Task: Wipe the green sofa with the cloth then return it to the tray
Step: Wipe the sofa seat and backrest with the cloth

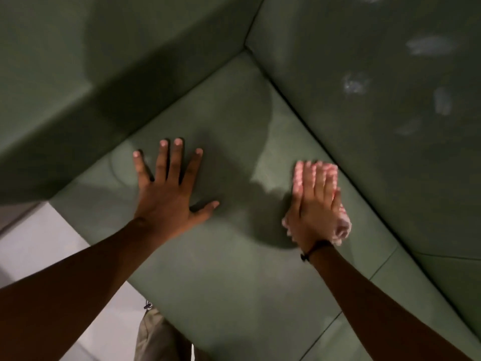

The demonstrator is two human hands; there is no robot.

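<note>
The green sofa (234, 121) fills most of the view: its seat cushion lies below me, with an armrest at the left and the backrest at the right. My left hand (169, 188) rests flat on the seat, fingers spread, holding nothing. My right hand (313, 204) presses a pink and white cloth (342, 227) flat against the seat, close to the crease under the backrest. The hand covers most of the cloth, and both look blurred. No tray is in view.
Several pale smudges (430, 45) mark the backrest at the upper right. Light floor (33, 246) shows at the lower left beside the sofa's front edge. A seam (382, 264) crosses the seat at the right.
</note>
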